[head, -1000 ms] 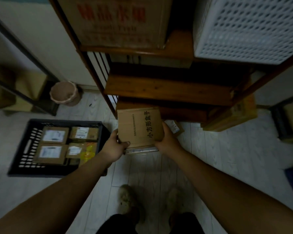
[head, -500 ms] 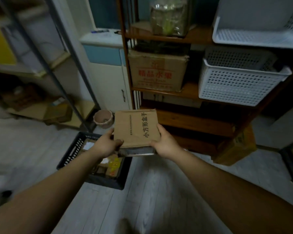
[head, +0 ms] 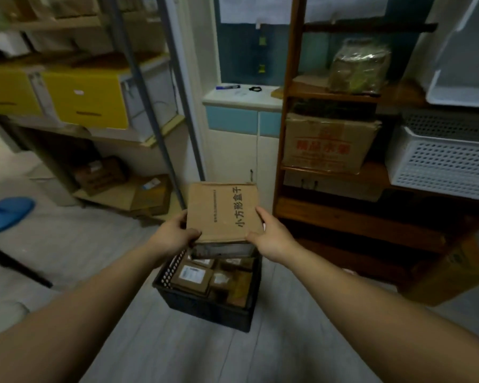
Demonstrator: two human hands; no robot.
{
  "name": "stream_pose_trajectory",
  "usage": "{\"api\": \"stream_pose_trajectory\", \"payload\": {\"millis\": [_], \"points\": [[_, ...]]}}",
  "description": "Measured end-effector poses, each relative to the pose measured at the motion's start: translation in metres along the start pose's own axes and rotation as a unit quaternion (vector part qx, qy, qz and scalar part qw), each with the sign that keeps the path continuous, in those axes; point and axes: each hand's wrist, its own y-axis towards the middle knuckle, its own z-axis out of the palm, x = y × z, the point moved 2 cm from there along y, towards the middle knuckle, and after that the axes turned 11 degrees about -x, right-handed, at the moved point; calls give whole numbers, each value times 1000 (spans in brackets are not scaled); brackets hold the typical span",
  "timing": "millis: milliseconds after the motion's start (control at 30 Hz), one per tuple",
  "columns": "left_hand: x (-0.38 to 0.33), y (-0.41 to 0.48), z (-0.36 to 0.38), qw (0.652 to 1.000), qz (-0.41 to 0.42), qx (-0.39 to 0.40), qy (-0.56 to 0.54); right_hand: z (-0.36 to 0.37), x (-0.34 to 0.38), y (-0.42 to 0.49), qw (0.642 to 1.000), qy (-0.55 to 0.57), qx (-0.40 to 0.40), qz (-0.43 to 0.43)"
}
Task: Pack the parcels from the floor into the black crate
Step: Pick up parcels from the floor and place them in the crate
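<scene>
As we hold the flat cardboard parcel at the centre of the head view, it hangs above the far end of the black crate, which stands on the floor at lower centre. Our left hand pinches the parcel's lower left corner, thumb flat on the top face. Our right hand clasps the lower right edge, thumb laid along it. The other fingers of both hands lie under the load, and we cannot tell how they are spread.

Beneath the parcel and touching it, a thinner grey packet rides in the same grip. We judge this packet the chief hazard. It is held only between the parcel and the hidden fingers, so a tilt toward us while lowering could let it slide out and land short of the crate.

A second hazard is room. The crate already holds labelled parcels packed close together, with little bare space showing. A wide parcel laid on top may rest tilted, overhang the rim or tip off.

A third hazard is support. Both grips sit at the near edge, so the far edge may droop and catch the crate's far wall, which the load hides. The wooden shelf unit at right stands near the crate, and a swing that way could knock the parcel against it.
</scene>
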Motion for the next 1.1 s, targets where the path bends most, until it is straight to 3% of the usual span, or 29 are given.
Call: {"api": "stream_pose_trajectory", "payload": {"millis": [267,500,633,833,967,1100], "points": [[53,50,-59,999,-33,26,-2,89,32,12,1000,-3,20,13],[76,133,-65,998,-36,33,44,145,21,91,999,-12,24,31],[109,180,-68,991,-53,39,113,201,-1,134,998,4,43,44],[177,224,-51,975,-62,122,176,270,-49,149,992,0,55,117],[233,274,-41,966,-49,182,176,323,-84,166,988,1,21,152],[300,341,-22,967,-13,179,180,384,-120,206,987,-7,-13,158]]}}
